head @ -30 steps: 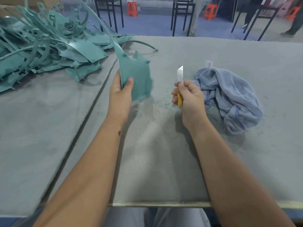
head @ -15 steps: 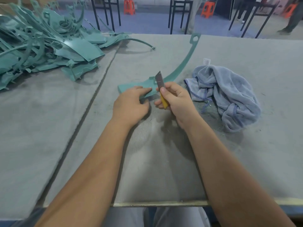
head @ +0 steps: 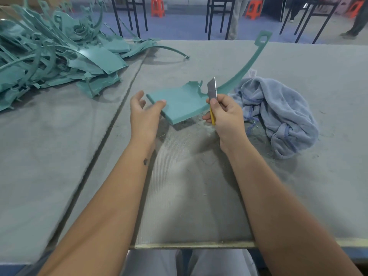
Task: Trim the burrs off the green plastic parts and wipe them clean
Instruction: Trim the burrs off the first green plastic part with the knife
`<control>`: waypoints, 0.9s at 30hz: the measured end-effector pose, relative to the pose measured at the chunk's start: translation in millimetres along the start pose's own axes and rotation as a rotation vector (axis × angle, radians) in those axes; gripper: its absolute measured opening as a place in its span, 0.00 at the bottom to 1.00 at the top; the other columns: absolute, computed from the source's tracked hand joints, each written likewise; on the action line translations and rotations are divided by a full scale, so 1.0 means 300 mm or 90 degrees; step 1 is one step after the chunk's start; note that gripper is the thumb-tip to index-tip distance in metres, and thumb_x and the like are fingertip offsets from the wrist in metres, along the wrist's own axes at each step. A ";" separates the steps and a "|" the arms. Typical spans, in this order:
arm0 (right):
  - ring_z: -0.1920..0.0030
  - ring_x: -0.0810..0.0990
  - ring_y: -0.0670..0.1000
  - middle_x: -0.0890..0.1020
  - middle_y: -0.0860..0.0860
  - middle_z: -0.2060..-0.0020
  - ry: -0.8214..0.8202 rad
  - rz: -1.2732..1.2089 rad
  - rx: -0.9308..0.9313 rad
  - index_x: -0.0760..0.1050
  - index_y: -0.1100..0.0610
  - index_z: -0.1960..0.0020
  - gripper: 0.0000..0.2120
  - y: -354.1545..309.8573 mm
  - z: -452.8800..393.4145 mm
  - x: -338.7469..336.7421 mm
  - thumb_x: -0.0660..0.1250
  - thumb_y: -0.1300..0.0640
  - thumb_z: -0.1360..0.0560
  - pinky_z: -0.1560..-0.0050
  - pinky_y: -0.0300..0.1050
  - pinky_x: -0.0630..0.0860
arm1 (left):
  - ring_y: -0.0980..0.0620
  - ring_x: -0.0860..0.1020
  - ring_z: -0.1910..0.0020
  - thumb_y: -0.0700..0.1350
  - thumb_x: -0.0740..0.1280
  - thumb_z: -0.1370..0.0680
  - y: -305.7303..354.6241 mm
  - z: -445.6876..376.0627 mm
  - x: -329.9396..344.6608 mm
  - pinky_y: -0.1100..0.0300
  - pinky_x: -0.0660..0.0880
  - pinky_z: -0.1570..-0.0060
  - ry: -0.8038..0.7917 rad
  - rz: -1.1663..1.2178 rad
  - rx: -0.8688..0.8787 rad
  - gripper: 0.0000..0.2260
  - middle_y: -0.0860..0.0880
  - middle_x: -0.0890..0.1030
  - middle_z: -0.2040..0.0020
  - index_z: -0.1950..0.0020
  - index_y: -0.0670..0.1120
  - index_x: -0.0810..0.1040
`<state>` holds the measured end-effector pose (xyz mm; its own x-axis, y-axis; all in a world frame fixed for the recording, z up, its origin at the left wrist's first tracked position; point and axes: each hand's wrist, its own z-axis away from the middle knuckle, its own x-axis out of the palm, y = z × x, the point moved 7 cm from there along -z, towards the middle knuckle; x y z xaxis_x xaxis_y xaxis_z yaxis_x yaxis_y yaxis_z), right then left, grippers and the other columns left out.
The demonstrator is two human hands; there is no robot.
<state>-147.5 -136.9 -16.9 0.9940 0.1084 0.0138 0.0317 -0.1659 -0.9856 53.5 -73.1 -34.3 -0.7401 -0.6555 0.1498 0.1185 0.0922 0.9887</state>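
The left hand [head: 145, 114] pinches one green part [head: 179, 104]; the right hand [head: 225, 114] grips the knife [head: 212, 90]. Trimming looks unfinished, the cloth [head: 278, 114] unused, the pile [head: 55, 54] waiting.

Grey felt-covered table [head: 298, 196]; beyond it, black metal-framed tables [head: 129, 14], orange plastic stools [head: 157, 6] on blue floor [head: 179, 24].

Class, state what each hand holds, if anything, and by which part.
The left hand holds the green plastic part by its near left corner, thumb on top. The right hand grips the knife by its yellow handle.
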 end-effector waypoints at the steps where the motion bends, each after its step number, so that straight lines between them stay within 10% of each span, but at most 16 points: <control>1: 0.70 0.76 0.44 0.78 0.48 0.60 -0.003 -0.006 -0.002 0.75 0.58 0.48 0.06 -0.003 0.000 0.001 0.59 0.61 0.18 0.64 0.35 0.75 | 0.48 0.80 0.44 0.44 0.71 0.27 -0.004 0.000 0.001 0.51 0.80 0.48 -0.001 0.033 -0.024 0.30 0.48 0.72 0.33 0.27 0.52 0.64; 5: 0.71 0.74 0.44 0.76 0.50 0.63 -0.020 -0.053 -0.003 0.75 0.58 0.51 0.07 -0.014 0.004 0.008 0.59 0.62 0.18 0.64 0.36 0.75 | 0.54 0.83 0.62 0.39 0.71 0.25 -0.017 0.007 0.028 0.60 0.80 0.65 -0.040 0.135 -0.088 0.34 0.46 0.79 0.44 0.24 0.50 0.58; 9: 0.70 0.75 0.45 0.75 0.53 0.66 -0.028 -0.102 -0.005 0.74 0.56 0.53 0.08 -0.017 0.007 0.011 0.58 0.62 0.18 0.63 0.37 0.75 | 0.47 0.84 0.57 0.36 0.68 0.25 -0.027 0.037 0.078 0.53 0.83 0.56 -0.160 0.472 -0.227 0.14 0.42 0.85 0.54 0.40 0.38 0.76; 13: 0.70 0.76 0.46 0.78 0.51 0.63 -0.034 -0.104 0.000 0.74 0.58 0.51 0.06 -0.016 0.005 0.010 0.59 0.62 0.18 0.63 0.39 0.77 | 0.48 0.84 0.54 0.38 0.66 0.24 -0.032 0.091 0.132 0.52 0.83 0.62 -0.304 0.306 -0.247 0.10 0.45 0.85 0.51 0.42 0.42 0.76; 18: 0.73 0.80 0.51 0.82 0.55 0.55 0.010 -0.192 0.050 0.70 0.53 0.56 0.08 -0.011 0.008 -0.007 0.59 0.61 0.18 0.72 0.41 0.75 | 0.50 0.84 0.64 0.34 0.63 0.20 -0.051 0.076 0.136 0.57 0.81 0.69 -0.207 0.386 -0.276 0.04 0.44 0.85 0.59 0.49 0.40 0.76; 23: 0.77 0.62 0.48 0.77 0.52 0.76 -0.046 -0.114 0.021 0.75 0.55 0.55 0.10 -0.009 0.014 0.020 0.59 0.56 0.19 0.77 0.35 0.59 | 0.52 0.84 0.66 0.33 0.64 0.22 -0.036 0.058 0.122 0.62 0.79 0.69 -0.170 0.483 -0.238 0.04 0.45 0.85 0.63 0.52 0.40 0.77; 27: 0.73 0.62 0.45 0.72 0.47 0.74 -0.129 -0.060 0.060 0.81 0.53 0.57 0.21 -0.003 0.017 0.068 0.52 0.50 0.16 0.70 0.36 0.60 | 0.51 0.84 0.65 0.31 0.65 0.23 -0.028 0.054 0.125 0.61 0.79 0.69 -0.152 0.550 -0.226 0.04 0.44 0.84 0.63 0.53 0.38 0.78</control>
<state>-127.8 -129.6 -16.4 0.9455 0.3153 0.0818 0.1039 -0.0540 -0.9931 14.0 -86.3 -37.0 -0.4147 -0.2941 0.8611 0.8498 0.2132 0.4820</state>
